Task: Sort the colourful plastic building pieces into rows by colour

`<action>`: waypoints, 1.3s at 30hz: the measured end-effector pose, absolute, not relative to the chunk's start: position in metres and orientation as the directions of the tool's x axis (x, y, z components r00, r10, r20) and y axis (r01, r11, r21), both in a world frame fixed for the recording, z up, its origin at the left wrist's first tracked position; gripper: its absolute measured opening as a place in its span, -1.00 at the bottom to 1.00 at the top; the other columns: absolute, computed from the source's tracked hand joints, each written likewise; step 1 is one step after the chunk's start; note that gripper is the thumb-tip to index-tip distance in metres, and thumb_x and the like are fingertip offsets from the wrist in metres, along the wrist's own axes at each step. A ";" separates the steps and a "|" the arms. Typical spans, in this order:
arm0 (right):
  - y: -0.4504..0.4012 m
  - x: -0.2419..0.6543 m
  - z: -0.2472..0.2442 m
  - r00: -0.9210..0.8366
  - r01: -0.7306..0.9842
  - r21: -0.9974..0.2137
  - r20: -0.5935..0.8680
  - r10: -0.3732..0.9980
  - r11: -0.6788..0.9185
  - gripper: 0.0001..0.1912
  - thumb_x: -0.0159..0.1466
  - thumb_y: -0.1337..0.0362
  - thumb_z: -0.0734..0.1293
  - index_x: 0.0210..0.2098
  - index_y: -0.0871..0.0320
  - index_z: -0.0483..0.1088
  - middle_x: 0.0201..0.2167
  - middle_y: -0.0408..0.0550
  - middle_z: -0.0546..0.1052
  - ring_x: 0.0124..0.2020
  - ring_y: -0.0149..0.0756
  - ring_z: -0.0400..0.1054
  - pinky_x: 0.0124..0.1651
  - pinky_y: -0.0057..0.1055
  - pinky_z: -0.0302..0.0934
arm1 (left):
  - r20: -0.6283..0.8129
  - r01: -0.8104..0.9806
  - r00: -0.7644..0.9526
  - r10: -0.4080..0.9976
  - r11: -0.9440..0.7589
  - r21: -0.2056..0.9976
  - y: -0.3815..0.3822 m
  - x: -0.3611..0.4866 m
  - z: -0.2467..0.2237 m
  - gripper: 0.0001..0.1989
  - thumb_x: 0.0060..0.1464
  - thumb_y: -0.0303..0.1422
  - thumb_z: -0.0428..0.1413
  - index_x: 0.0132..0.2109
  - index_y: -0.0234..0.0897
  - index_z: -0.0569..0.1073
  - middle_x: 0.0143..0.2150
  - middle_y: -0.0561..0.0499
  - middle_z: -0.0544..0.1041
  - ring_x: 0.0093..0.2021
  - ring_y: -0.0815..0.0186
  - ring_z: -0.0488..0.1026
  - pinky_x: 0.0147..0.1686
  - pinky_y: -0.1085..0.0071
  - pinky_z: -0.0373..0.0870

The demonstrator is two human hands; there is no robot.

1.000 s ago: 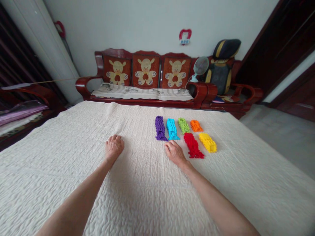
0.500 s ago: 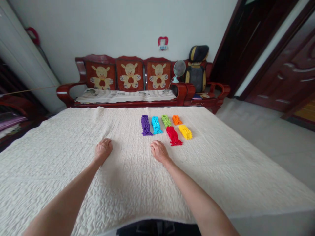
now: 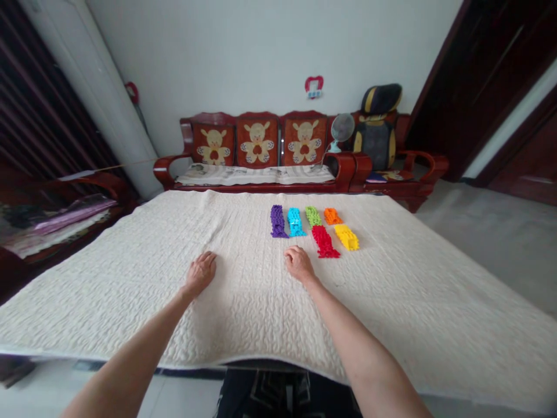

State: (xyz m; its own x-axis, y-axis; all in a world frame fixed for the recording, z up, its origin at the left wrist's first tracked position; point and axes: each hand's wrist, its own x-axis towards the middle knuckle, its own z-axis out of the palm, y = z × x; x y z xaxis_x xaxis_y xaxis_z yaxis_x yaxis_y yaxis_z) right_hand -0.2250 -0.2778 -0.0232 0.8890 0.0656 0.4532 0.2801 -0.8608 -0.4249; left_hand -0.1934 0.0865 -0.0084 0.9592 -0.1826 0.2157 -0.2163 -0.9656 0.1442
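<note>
Palm down on the cream quilted cover (image 3: 243, 302), my left hand (image 3: 202, 270) rests with its fingers laid out and nothing in it. My right hand (image 3: 299, 264) lies on the cover too, its fingers curled in, with no object visible in it. Just beyond the right hand are bumpy plastic-looking pieces grouped by colour: a purple group (image 3: 277, 222), a light blue group (image 3: 296, 222), a green group (image 3: 313, 216) and an orange group (image 3: 332, 216). Nearer stand a red group (image 3: 324, 241), to the right of that hand, and a yellow group (image 3: 347, 237). Neither hand touches them.
Behind the covered table stands a wooden sofa (image 3: 342, 168) with bear-patterned cushions (image 3: 257, 142). A small fan (image 3: 343, 127) and a massage chair pad (image 3: 375, 142) are at its right. Another wooden seat (image 3: 104, 180) is at the left.
The view has shifted, so the whole scene sits further right. My left hand's fingers have loosened from a more closed shape. The right hand and the coloured pieces keep their places on the cover.
</note>
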 end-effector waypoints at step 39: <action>-0.279 -0.162 -0.032 0.796 0.182 -0.806 0.457 -0.396 -0.563 -0.74 0.23 0.23 0.16 -0.29 0.10 0.47 -0.29 0.02 0.61 -0.24 -0.18 0.46 -0.10 -0.31 0.32 | 0.281 -0.603 0.798 -0.533 -0.692 0.398 -0.034 -0.064 -0.019 -0.38 0.09 -0.13 0.17 0.25 -0.23 0.31 0.23 -0.17 0.40 0.22 0.16 0.37 0.19 0.24 0.33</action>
State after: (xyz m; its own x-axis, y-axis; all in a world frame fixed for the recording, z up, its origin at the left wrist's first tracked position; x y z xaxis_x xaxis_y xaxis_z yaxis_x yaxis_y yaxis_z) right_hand -0.1623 -0.2788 -0.0324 0.7964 -0.3960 0.4571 0.1823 -0.5634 -0.8058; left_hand -0.0639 -0.0336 -0.0189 0.7979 -0.5332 0.2812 -0.6026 -0.6920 0.3976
